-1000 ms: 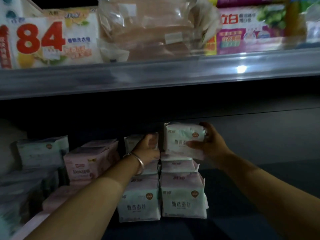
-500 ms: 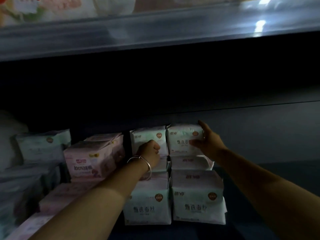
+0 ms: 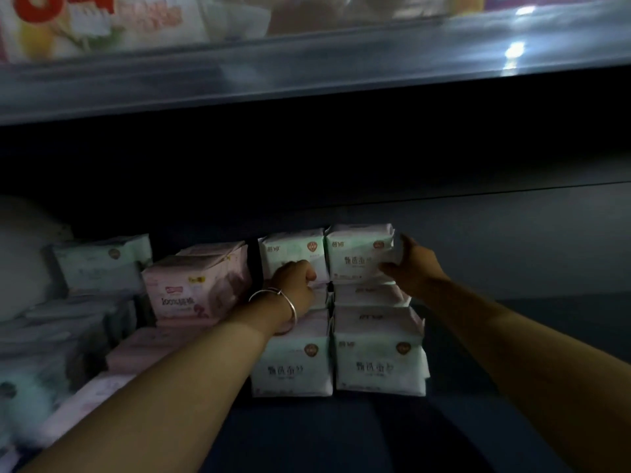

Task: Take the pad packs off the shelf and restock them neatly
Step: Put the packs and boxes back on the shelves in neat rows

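Two side-by-side stacks of white-and-green pad packs stand on the dark lower shelf (image 3: 345, 435), with the bottom packs (image 3: 379, 365) facing front. My right hand (image 3: 415, 268) grips the right end of the top right pad pack (image 3: 356, 256), thumb under its front edge, as the pack rests on the right stack. My left hand (image 3: 296, 279), with a metal bangle on the wrist, is a closed fist. It presses against the front of the top left pad pack (image 3: 290, 249).
Pink pad packs (image 3: 194, 285) sit just left of the stacks, and more pale green packs (image 3: 102, 264) are piled farther left. The upper shelf's edge (image 3: 307, 73) hangs overhead. The grey back panel (image 3: 512, 240) and bare shelf lie to the right.
My right hand has brought its pack down from the air onto the right stack, level with the top left pack. My left fist stays pressed on the left stack.
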Demonstrator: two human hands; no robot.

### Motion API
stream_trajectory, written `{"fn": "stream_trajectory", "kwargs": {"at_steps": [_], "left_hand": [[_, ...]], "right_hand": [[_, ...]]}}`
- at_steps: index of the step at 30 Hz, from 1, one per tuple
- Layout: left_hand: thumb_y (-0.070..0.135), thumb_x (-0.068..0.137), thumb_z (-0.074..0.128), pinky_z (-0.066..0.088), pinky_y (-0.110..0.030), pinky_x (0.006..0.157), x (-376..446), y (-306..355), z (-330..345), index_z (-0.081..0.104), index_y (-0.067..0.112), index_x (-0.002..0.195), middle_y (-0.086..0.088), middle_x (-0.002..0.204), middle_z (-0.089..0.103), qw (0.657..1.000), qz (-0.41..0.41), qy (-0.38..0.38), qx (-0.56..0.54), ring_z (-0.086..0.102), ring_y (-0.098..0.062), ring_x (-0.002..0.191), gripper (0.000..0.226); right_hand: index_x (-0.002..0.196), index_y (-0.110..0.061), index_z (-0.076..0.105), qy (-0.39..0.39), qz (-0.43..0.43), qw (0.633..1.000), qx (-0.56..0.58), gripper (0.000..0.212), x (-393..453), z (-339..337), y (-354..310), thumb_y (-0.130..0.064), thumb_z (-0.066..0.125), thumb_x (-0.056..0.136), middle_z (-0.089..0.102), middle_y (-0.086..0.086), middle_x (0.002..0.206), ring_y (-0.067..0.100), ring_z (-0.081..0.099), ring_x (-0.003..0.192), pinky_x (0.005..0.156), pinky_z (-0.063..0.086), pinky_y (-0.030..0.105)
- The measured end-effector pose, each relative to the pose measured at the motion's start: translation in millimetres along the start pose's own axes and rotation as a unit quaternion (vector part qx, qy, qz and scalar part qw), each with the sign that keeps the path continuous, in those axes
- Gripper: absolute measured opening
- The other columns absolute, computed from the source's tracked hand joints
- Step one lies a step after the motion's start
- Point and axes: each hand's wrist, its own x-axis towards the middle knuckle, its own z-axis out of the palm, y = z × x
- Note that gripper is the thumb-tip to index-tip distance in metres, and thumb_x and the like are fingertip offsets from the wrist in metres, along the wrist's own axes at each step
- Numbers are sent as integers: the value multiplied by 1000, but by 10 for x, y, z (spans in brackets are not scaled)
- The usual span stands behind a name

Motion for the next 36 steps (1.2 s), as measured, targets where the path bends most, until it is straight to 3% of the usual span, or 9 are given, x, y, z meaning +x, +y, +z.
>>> {"fn": "stream_trajectory", "kwargs": {"at_steps": [3, 6, 9, 14, 18, 21, 27, 31, 36], "left_hand": [[8, 88, 49, 41, -36, 101, -287, 115, -64, 58, 14, 114, -9, 126, 52, 999, 17, 14, 29, 49, -28, 118, 28], [13, 92, 47, 43, -37, 98, -697, 303, -96, 56, 14, 119, -8, 128, 47, 998, 23, 15, 48, 48, -29, 117, 28], [14, 89, 52, 40, -37, 100, -1186, 462, -94, 58, 12, 116, -10, 125, 49, 995, 54, 55, 63, 47, -30, 117, 28], [14, 86, 59, 43, -45, 93, -2225, 605, -58, 59, 8, 106, -14, 112, 52, 989, 116, 94, 8, 53, -33, 106, 21], [22, 87, 59, 37, -38, 90, -3159, 659, 273, 57, 11, 110, -7, 114, 51, 986, 156, 48, 21, 50, -26, 109, 25], [28, 83, 61, 41, -39, 88, -3740, 604, 725, 58, 11, 108, -8, 110, 53, 984, 173, -40, 22, 52, -28, 105, 30], [35, 84, 65, 39, -35, 97, -4480, 307, 1662, 49, 19, 121, -1, 122, 47, 960, 94, -259, 44, 47, -20, 114, 44], [43, 80, 68, 32, -34, 97, -4816, -30, 2187, 41, 24, 131, 2, 130, 40, 924, 51, -363, 110, 39, -19, 122, 60], [43, 78, 70, 28, -37, 107, -4982, -324, 2667, 30, 22, 140, 0, 142, 32, 887, 26, -433, 156, 31, -21, 132, 76]], "right_hand": [[138, -13, 44, 14, -78, 991, -112, 44, -382, -112, 25, -12, 52, 94, 57, 13, 129, 29, 60, 106, 90, 48, 33], [134, -14, 51, 12, -134, 977, -166, 42, -839, -227, 77, -9, 50, 92, 50, 6, 138, 27, 47, 123, 102, 41, 35], [128, -11, 57, 38, -211, 950, -226, 45, -1360, -332, 189, -4, 54, 84, 54, 9, 135, 34, 45, 118, 97, 41, 39], [105, -1, 69, 75, -275, 939, -191, 42, -2377, -507, 413, 2, 59, 65, 63, 20, 118, 45, 56, 96, 80, 49, 48], [101, 0, 67, 57, -299, 936, -174, 39, -3294, -456, 771, 6, 64, 63, 64, 19, 109, 43, 57, 91, 78, 51, 47], [98, 2, 68, -14, -292, 940, -176, 41, -3902, -338, 1170, 7, 70, 58, 66, 19, 101, 41, 60, 84, 74, 54, 44], [101, -4, 65, -215, -205, 930, -214, 33, -4657, 35, 2056, -4, 73, 69, 63, 13, 99, 34, 59, 90, 76, 49, 34], [137, -16, 43, -356, -137, 883, -273, 54, -4884, 464, 2550, -30, 60, 87, 45, 4, 133, 22, 41, 122, 102, 33, 28], [142, -21, 31, -454, -99, 817, -340, 74, -5099, 896, 2931, -47, 63, 82, 35, 4, 141, 24, 33, 129, 108, 29, 35]]}}
